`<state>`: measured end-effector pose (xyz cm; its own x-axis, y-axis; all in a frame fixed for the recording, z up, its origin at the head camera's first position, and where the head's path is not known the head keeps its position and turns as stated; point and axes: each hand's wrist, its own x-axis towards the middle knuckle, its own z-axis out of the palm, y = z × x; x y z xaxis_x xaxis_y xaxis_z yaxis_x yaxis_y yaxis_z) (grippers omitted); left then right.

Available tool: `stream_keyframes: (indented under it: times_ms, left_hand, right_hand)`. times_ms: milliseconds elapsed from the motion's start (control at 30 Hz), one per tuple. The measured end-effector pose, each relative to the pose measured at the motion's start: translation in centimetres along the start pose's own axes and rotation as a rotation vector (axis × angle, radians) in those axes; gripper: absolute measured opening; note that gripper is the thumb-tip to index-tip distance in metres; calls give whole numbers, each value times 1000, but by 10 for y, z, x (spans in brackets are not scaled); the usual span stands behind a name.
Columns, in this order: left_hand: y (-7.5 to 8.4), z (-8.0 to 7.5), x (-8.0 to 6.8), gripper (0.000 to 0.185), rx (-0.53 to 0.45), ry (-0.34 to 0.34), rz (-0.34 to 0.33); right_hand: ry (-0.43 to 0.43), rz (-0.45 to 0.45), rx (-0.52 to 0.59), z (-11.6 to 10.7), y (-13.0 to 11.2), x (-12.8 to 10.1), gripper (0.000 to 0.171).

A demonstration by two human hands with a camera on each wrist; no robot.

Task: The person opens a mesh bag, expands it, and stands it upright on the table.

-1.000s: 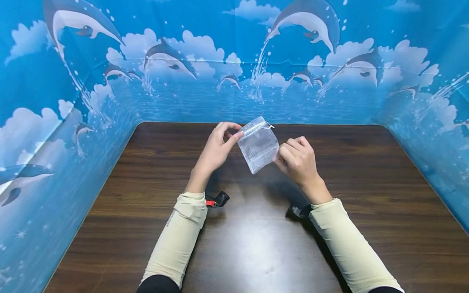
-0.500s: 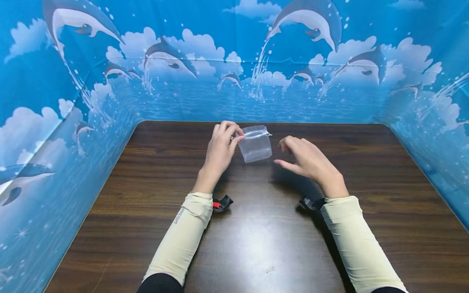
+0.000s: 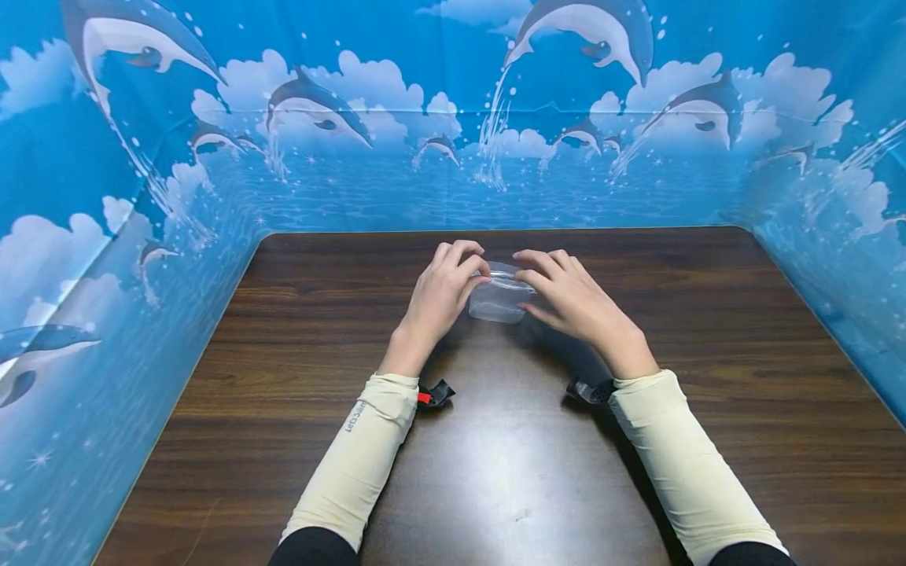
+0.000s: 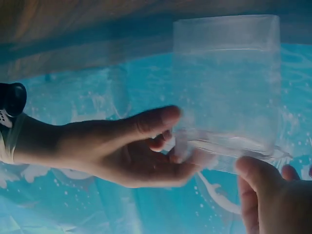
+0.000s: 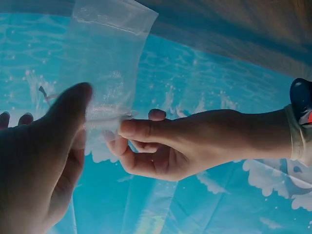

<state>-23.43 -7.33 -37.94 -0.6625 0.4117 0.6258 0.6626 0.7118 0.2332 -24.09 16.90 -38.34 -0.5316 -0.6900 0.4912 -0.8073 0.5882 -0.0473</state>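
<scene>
Table (image 3: 495, 472): dark wood-grain top, glossy, with a pale sheen seen near the middle. It is enclosed on three sides by a backdrop (image 3: 396, 118) printed with dolphins, clouds and sea in blue and white; the backdrop meets the table along its far, left and right edges.

Bag (image 3: 499, 297): small, clear, of sheer material, held over the far middle of the table, between the two hands. Whether its lower edge touches the table cannot be told from the head view.

Left hand (image 3: 440, 299): its grip is clenched on the bag's top edge at the left, finger and thumb pinched together. Right hand (image 3: 575, 303): fingers laid on the top edge at the right; the thumb appears to pinch it, though the wrist views are blurred there.

Sleeves (image 3: 361, 448): cream, worn on both forearms, with a black strap (image 3: 435, 395) seen at each wrist.

Left wrist view: the bag (image 4: 226, 87) is shown from beneath as a tall translucent panel, with the right hand's thumb and fingers closed at its edge. Right wrist view: the bag (image 5: 105, 63) is shown likewise, with the left hand (image 5: 165, 146) pinching its edge; neither detail is plain in the head view.

Open room: bare table is seen to both sides of the hands and toward the near edge.
</scene>
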Motion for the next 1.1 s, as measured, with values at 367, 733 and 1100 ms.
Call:
stream_keyframes:
  times_ms: [367,733,1100]
  left_hand:
    - [1,-14,-2,26,-37,-164,-17]
    - [2,-16,0,33,-47,-176,26]
    - [2,-13,-3,20,-13,-285,61]
  right_hand:
    - [-23,44,12,-4,-6,-3,37]
    - [-15,48,32,-7,-6,-2,48]
    - [-10,-21,11,-4,-9,0,18]
